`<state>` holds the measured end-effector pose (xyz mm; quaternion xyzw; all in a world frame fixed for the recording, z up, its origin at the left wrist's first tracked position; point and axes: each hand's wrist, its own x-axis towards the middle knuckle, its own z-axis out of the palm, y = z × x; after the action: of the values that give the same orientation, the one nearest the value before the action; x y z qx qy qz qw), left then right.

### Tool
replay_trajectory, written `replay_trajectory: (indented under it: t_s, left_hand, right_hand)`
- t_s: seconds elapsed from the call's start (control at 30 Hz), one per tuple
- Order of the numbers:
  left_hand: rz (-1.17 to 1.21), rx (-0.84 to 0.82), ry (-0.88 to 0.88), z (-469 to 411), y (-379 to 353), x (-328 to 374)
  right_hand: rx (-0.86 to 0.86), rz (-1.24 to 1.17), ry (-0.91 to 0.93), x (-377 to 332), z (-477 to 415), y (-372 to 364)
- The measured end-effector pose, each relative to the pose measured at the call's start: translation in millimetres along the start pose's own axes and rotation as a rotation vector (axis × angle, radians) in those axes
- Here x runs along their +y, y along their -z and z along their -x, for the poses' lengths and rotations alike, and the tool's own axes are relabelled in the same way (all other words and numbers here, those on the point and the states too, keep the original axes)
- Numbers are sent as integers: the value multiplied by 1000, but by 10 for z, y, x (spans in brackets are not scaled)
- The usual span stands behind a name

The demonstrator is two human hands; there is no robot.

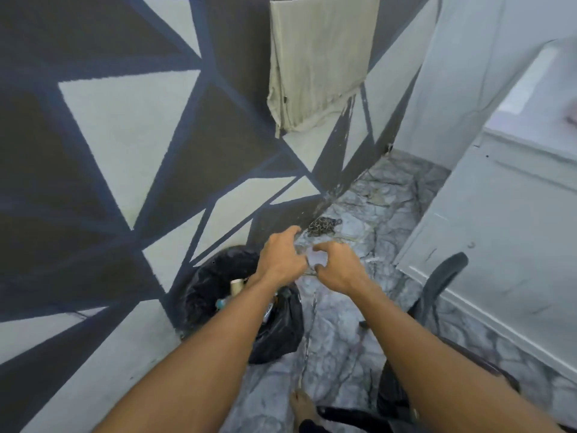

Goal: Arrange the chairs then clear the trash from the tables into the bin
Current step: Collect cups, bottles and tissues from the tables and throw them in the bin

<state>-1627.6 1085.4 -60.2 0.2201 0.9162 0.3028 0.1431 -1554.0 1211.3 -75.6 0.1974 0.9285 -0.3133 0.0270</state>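
Scrap (pixel 317 258), pale, crumpled, pinched by left hand (pixel 282 257) and right hand (pixel 340 271) near bin (pixel 203 285).

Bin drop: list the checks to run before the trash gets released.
1. Trash gripped by left hand and right hand: ok.
2. Trash above the mouth of the bin: not ok, it looks right of the rim, over the floor.
3. Bag mouth open: ok.
4. Room left in the bin: cannot tell; some items already lie inside.
5. Chair clear of the path to the bin: ok, it stands to the right.
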Motion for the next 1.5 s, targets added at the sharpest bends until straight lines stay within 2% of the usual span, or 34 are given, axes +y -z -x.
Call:
replay_trajectory:
  t_s: [0.17,0.27,0.5,0.7,0.77,0.9,1.17,1.27,1.37,1.5]
  left_hand:
    - [-35,-100,-265,226,-446,980]
    - [-55,-196,-425,500,-881,1639]
    - [-103,-478,-753,1561,-2377,3084]
    - [-100,-669,-925,2716,-3623,4055]
    - [-135,-727,-947,3039,-4016,4374]
    - [-224,-738,-922,3384,-4789,4880]
    - [-256,-645,-952,3415,-5675,5396]
    - [-401,-560,-939,3189,-5957,5434]
    - [-556,-505,-931,2984,-6195,5443]
    - [-609,-505,-913,2807,-6472,5451]
  right_hand:
    - [202,-9,-112,616,632,644]
    - [345,-46,-267,1138,1266,1014]
    - [600,-93,-599,2594,3121,1488]
    - [801,-109,-783,3752,4584,1810]
    - [856,-118,-828,4172,5024,1917]
    - [917,-149,-931,4964,5739,2054]
    - [765,-155,-1084,6006,6234,2225]
    - [663,-164,-1143,6311,6242,2170]
    - [534,-75,-1164,6548,6207,2070]
    - [406,61,-1186,6813,6151,1943]
